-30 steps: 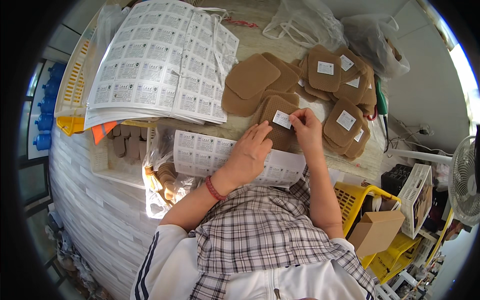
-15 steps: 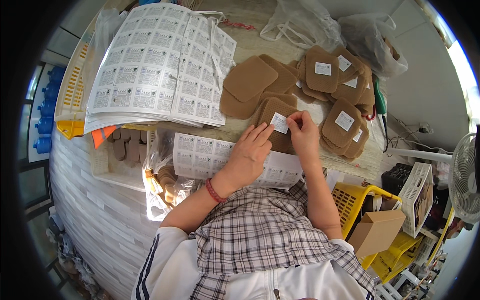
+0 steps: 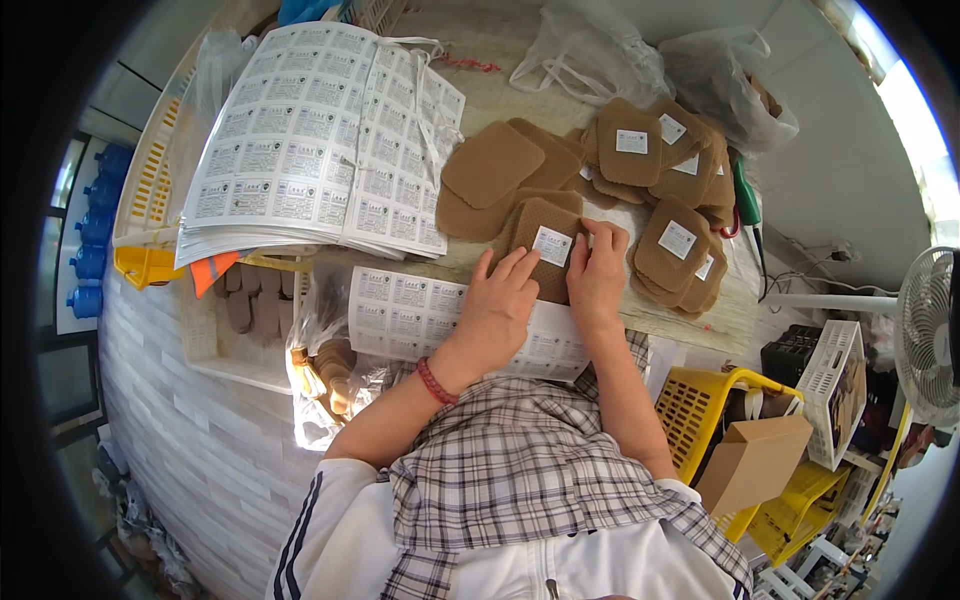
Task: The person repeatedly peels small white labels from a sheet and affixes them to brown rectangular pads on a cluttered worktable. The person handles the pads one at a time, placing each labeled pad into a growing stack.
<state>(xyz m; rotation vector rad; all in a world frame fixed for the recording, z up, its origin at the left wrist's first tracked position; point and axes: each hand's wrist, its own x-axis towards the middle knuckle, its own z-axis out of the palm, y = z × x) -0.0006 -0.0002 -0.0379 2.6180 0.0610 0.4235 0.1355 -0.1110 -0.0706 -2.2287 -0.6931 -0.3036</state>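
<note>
A brown textured pad with rounded corners lies before me, bearing a white printed label. My left hand is on its lower left part, fingertips on the surface near the label. My right hand holds the right edge, its thumb beside the label and its fingers bent. Between them the hands grip the pad; its lower end is partly covered. A sheet of printed labels hangs at the table's front edge, under my wrists. Plain brown pads lie overlapped just beyond.
Labelled pads form piles at right, with another labelled stack nearer. A thick stack of label sheets covers the left side. Plastic bags and a green-handled tool lie at the far right. A yellow basket stands below right.
My right hand has let go of the label's edge, where its fingers were pinched, and moved to the pad's right edge. My left fingers have drawn back slightly from the label.
</note>
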